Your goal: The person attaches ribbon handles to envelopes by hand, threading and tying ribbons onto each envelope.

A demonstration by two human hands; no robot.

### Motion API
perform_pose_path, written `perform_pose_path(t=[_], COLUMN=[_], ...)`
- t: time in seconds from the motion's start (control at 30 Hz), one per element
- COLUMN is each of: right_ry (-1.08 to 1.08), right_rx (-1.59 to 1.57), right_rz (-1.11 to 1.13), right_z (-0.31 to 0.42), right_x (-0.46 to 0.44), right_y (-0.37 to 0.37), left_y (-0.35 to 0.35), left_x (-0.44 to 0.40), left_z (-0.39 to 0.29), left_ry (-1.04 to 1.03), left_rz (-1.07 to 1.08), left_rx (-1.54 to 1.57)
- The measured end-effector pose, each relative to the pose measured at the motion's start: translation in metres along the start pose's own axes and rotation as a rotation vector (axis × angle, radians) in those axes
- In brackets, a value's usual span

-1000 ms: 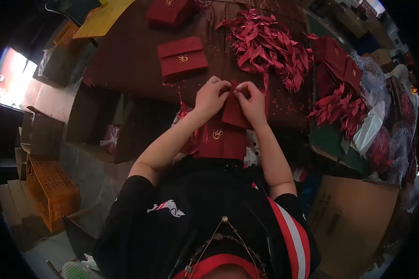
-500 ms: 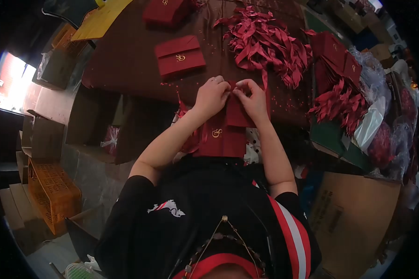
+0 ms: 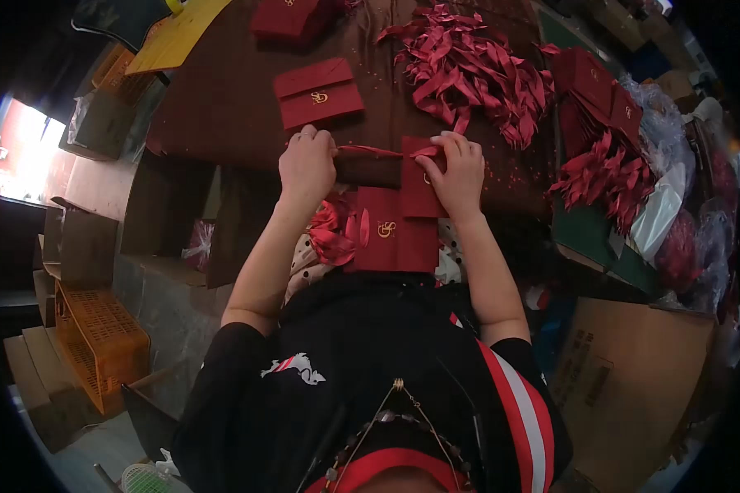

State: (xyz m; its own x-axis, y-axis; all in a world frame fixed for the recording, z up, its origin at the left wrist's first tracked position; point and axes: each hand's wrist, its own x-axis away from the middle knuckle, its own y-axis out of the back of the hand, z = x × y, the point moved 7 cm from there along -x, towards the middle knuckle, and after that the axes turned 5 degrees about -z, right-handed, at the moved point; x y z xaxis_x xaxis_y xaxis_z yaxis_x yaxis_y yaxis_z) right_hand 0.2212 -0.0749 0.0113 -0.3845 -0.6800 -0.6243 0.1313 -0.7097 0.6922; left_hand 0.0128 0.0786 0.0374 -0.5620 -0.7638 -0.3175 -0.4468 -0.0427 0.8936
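A red ribbon (image 3: 372, 151) stretches sideways between my hands. My left hand (image 3: 308, 167) is closed on its left end. My right hand (image 3: 456, 171) pinches the ribbon beside a red bag (image 3: 420, 191) with gold lettering at the table's near edge. Below that, another red bag (image 3: 399, 230) with a gold logo lies on my lap, with a bunch of red ribbons (image 3: 334, 233) at its left. Past my left hand a red bag (image 3: 318, 94) lies on the brown-covered table (image 3: 222, 90).
A heap of red ribbons (image 3: 477, 74) lies at the back right of the table. Stacked red bags (image 3: 596, 99) and clear plastic stand to the right. Cardboard boxes (image 3: 633, 370) and an orange crate (image 3: 103, 345) flank me. A red packet (image 3: 292, 18) sits at the back.
My left hand has moved left, away from my right hand, drawing the ribbon out between them. My right hand has shifted slightly right, and its fingers have spread more.
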Motion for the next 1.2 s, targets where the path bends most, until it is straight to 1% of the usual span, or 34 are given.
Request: perform_pose_path(t=[0.03,0.1,0.13,0.17,0.2,0.23,0.27,0.3,0.33,0.37,0.4,0.47,0.53,0.57,0.63,0.67,0.73,0.77,0.8,0.87,0.93,1.0,1.03,1.07,1.1,1.13,1.2], right_ry=[0.007,0.025,-0.016,-0.058,-0.188,-0.319,-0.374,-0.362,-0.35,-0.475,-0.479,-0.46,-0.421,-0.474,-0.58,-0.577,-0.874,-0.914,-0.918,-0.905,-0.873,-0.791,-0.792,-0.734,-0.677,-0.634,-0.492], right_rx=[-0.026,-0.049,-0.19,-0.331,-0.368,-0.404,-0.381,-0.248,-0.114,-0.006,-0.003,0.235,0.177,-0.033,-0.389,-0.389,-0.989,-1.21,-1.21,-1.367,-1.403,-1.445,-1.445,-1.43,-1.415,-1.345,-1.068], right_rz=[-0.023,-0.05,-0.099,-0.144,-0.133,-0.119,-0.151,-0.146,-0.145,-0.018,-0.024,0.11,0.133,0.1,0.033,0.038,-0.021,-0.027,-0.033,-0.206,-0.227,-0.242,-0.239,-0.227,-0.215,-0.205,-0.144], right_z=[0.0,0.001,-0.001,-0.004,-0.01,-0.016,-0.024,-0.041,-0.05,-0.068,-0.073,-0.083,-0.094,-0.112,-0.117,-0.118,-0.11,-0.11,-0.106,-0.093,-0.086,-0.075,-0.071,-0.063,-0.055,-0.048,-0.033], right_x=[0.0,-0.006,-0.009,-0.01,-0.013,-0.016,-0.022,-0.026,-0.033,-0.034,-0.038,-0.044,-0.05,-0.047,-0.047,-0.044,-0.032,-0.027,-0.026,-0.031,-0.033,-0.035,-0.031,-0.03,-0.029,-0.026,-0.017], right_y=[0.001,0.003,0.007,0.011,0.015,0.02,0.026,0.023,0.025,0.018,0.015,0.002,-0.008,-0.022,-0.024,-0.022,-0.021,-0.025,-0.021,-0.003,0.007,0.015,0.015,0.017,0.019,0.02,0.02], left_y=[-0.005,0.007,0.015,0.009,0.003,-0.008,-0.021,-0.036,-0.04,-0.045,-0.046,-0.046,-0.048,-0.047,-0.048,-0.049,-0.044,-0.043,-0.043,-0.044,-0.044,-0.044,-0.043,-0.041,-0.041,-0.032,-0.016], left_x=[0.004,0.017,0.021,0.027,0.032,0.036,0.043,0.046,0.047,0.047,0.046,0.044,0.039,0.035,0.024,0.019,0.009,0.007,0.007,0.006,0.007,0.009,0.01,0.011,0.013,0.014,0.023], left_z=[-0.001,-0.018,-0.039,-0.055,-0.074,-0.089,-0.1,-0.103,-0.103,-0.102,-0.103,-0.101,-0.097,-0.092,-0.081,-0.074,-0.066,-0.065,-0.066,-0.067,-0.068,-0.068,-0.069,-0.069,-0.069,-0.068,-0.062], left_ry=[0.0,-0.023,-0.085,-0.228,-0.334,-0.468,-0.601,-0.597,-0.597,-0.599,-0.604,-0.602,-0.59,-0.584,-0.562,-0.547,-0.548,-0.55,-0.555,-0.56,-0.548,-0.531,-0.542,-0.552,-0.548,-0.52,-0.439], left_rz=[-0.004,-0.324,-0.268,-0.237,-0.136,-0.129,-0.121,-0.004,-0.009,0.003,0.016,0.038,0.076,0.074,0.127,0.152,0.172,0.186,0.191,0.179,0.177,0.174,0.129,0.083,0.081,-0.027,-0.234], left_rx=[0.001,0.101,0.212,0.281,0.325,0.335,0.342,0.279,0.283,0.276,0.268,0.249,0.246,0.242,0.262,0.243,0.248,0.248,0.248,0.213,0.209,0.207,0.204,0.2,0.2,0.264,0.344])
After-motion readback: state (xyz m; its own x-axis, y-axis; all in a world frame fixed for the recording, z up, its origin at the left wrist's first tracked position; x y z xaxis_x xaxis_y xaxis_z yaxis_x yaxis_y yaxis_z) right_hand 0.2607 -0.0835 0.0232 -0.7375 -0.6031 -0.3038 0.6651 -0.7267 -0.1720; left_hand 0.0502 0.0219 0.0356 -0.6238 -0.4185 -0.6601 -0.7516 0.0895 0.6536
